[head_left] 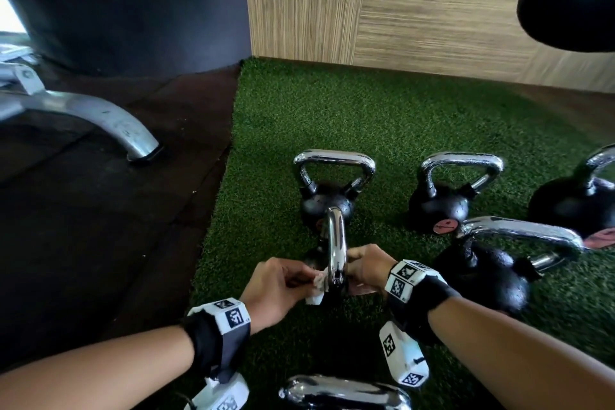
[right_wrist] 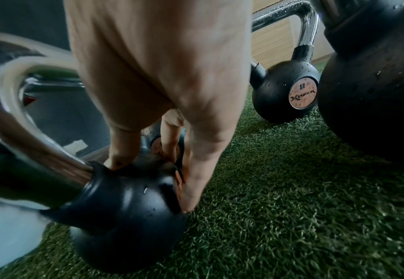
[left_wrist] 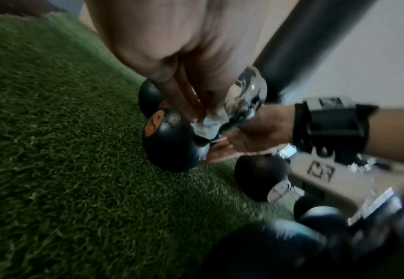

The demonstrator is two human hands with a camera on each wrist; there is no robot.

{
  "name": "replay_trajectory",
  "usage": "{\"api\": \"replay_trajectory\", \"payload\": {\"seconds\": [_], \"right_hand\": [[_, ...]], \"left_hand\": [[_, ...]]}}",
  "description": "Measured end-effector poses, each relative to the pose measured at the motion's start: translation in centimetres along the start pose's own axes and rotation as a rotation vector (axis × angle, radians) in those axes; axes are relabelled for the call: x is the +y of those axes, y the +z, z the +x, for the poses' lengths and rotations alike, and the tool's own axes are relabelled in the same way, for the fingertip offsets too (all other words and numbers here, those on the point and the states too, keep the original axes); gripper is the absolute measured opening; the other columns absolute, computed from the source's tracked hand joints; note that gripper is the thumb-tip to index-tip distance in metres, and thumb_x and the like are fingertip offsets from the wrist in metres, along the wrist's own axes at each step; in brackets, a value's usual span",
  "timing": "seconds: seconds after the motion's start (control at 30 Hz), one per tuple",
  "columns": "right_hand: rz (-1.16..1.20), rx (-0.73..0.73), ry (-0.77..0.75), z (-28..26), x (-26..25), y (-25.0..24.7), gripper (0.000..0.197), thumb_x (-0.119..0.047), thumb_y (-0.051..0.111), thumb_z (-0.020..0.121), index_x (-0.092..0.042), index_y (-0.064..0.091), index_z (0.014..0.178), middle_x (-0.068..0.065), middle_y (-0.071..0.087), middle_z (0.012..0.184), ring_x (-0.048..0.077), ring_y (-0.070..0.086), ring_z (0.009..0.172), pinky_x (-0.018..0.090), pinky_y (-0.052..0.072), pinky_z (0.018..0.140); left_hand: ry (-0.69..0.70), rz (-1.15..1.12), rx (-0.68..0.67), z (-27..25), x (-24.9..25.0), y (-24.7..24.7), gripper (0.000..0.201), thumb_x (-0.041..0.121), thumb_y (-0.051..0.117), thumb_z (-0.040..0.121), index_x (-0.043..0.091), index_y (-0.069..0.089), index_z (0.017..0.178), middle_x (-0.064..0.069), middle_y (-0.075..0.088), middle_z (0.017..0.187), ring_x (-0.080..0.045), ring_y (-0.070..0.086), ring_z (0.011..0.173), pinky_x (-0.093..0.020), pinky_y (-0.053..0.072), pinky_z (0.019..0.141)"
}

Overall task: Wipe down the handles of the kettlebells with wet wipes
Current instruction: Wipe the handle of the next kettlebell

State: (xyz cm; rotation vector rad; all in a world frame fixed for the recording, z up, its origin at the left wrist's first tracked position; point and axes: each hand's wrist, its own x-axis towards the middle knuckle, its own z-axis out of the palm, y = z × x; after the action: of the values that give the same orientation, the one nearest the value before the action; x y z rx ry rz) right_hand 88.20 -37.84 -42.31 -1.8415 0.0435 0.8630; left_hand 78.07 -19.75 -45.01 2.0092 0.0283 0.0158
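A small black kettlebell [head_left: 314,258] stands on the green turf [head_left: 399,123], its chrome handle [head_left: 336,243] seen edge-on between my hands. My left hand [head_left: 304,280] pinches a white wet wipe [head_left: 316,288] against the near leg of that handle. The left wrist view shows the left fingers [left_wrist: 191,105] pressing the wipe [left_wrist: 208,124] onto the chrome [left_wrist: 248,90]. My right hand [head_left: 362,266] clasps the kettlebell's body [right_wrist: 129,207] from the right, thumb [right_wrist: 121,156] by the handle's base, fingers [right_wrist: 196,179] down its side.
Several more kettlebells stand close by: one just behind [head_left: 327,200], one back right [head_left: 439,206], a tilted one beside my right wrist [head_left: 489,273], a chrome handle under my arms [head_left: 346,391]. A machine's metal leg [head_left: 109,123] rests on dark flooring at left. A wood wall [head_left: 432,10] bounds the turf.
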Motion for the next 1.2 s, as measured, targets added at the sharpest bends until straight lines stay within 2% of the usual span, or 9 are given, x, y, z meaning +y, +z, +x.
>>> {"api": "replay_trajectory", "payload": {"seconds": [0.13,0.27,0.43,0.53,0.73,0.9,1.03,1.1,1.2], "right_hand": [[-0.265,0.152,-0.035,0.8,-0.1,-0.7,0.021,-0.014,0.072,0.092,-0.006,0.073,0.111,0.006,0.069,0.070,0.015,0.055,0.049,0.024,0.038,0.044],[-0.198,0.482,-0.254,-0.1,-2.5,-2.2,0.010,-0.014,0.077,0.084,-0.023,0.078,0.087,0.002,0.077,0.089,0.017,0.066,0.069,0.029,0.056,0.063],[0.055,0.007,-0.522,-3.7,-5.8,-1.5,0.028,-0.002,0.078,0.084,-0.021,0.078,0.104,0.007,0.076,0.087,0.014,0.070,0.071,0.028,0.062,0.070],[-0.133,0.084,-0.647,-4.4,-6.6,-1.0,0.041,-0.007,0.084,0.079,-0.024,0.076,0.115,0.000,0.079,0.097,0.014,0.070,0.077,0.030,0.062,0.080],[-0.415,0.318,-0.858,-4.4,-6.6,-0.8,0.032,-0.024,0.088,0.075,-0.030,0.081,0.106,-0.014,0.075,0.089,-0.002,0.068,0.079,0.008,0.048,0.072],[-0.453,0.388,-0.852,-4.2,-6.6,-0.6,0.019,-0.027,0.085,0.075,-0.025,0.082,0.093,-0.014,0.073,0.084,-0.006,0.066,0.075,0.005,0.046,0.068],[-0.391,0.500,-0.754,-2.9,-6.6,-1.5,0.012,-0.029,0.084,0.068,-0.027,0.080,0.079,-0.019,0.071,0.068,-0.011,0.063,0.067,0.003,0.045,0.060],[-0.303,0.570,-0.657,-1.6,-6.0,-2.7,0.009,-0.031,0.085,0.068,-0.029,0.077,0.070,-0.021,0.069,0.062,-0.011,0.062,0.061,0.003,0.046,0.057],[-0.193,0.580,-0.457,0.9,-4.7,-4.3,0.007,-0.029,0.086,0.068,-0.025,0.079,0.071,-0.009,0.075,0.069,0.006,0.072,0.073,0.029,0.063,0.075]], "left_hand": [[-0.194,-0.275,0.000,1.0,1.3,-1.6,0.017,0.005,0.080,0.085,0.009,0.078,0.101,-0.006,0.080,0.093,-0.010,0.075,0.084,-0.024,0.059,0.079],[-0.291,-0.668,0.039,2.5,3.8,-3.6,0.025,-0.008,0.069,0.089,0.000,0.069,0.113,-0.011,0.077,0.095,-0.011,0.073,0.072,-0.024,0.064,0.068],[-0.332,-0.906,0.073,4.3,5.7,-4.7,0.016,0.000,0.064,0.095,0.000,0.068,0.111,-0.010,0.077,0.089,-0.013,0.074,0.070,-0.026,0.063,0.067],[-0.345,-0.924,0.001,4.9,5.9,-4.7,0.014,0.016,0.075,0.085,0.008,0.080,0.095,-0.008,0.077,0.088,-0.010,0.073,0.071,-0.025,0.062,0.070],[-0.371,-0.815,-0.064,5.0,5.6,-4.2,0.017,0.031,0.083,0.075,0.019,0.081,0.087,0.001,0.071,0.082,-0.006,0.063,0.065,-0.020,0.057,0.065],[-0.309,-0.627,-0.031,4.9,5.9,-4.1,0.022,0.035,0.066,0.097,0.015,0.075,0.100,0.004,0.066,0.083,-0.005,0.057,0.068,-0.021,0.046,0.064],[-0.233,-0.421,-0.044,5.1,5.6,-3.7,0.014,0.014,0.060,0.099,0.014,0.071,0.108,0.000,0.064,0.094,-0.009,0.056,0.075,-0.022,0.042,0.063],[-0.193,-0.125,-0.110,5.1,4.4,-3.4,0.043,-0.005,0.060,0.091,0.015,0.061,0.129,-0.001,0.061,0.113,-0.013,0.058,0.095,-0.022,0.046,0.068],[-0.116,0.399,-0.342,4.9,2.4,-2.1,0.117,0.014,0.088,0.072,0.016,0.013,0.162,0.002,0.036,0.157,-0.016,0.036,0.144,-0.023,0.038,0.109]]}}
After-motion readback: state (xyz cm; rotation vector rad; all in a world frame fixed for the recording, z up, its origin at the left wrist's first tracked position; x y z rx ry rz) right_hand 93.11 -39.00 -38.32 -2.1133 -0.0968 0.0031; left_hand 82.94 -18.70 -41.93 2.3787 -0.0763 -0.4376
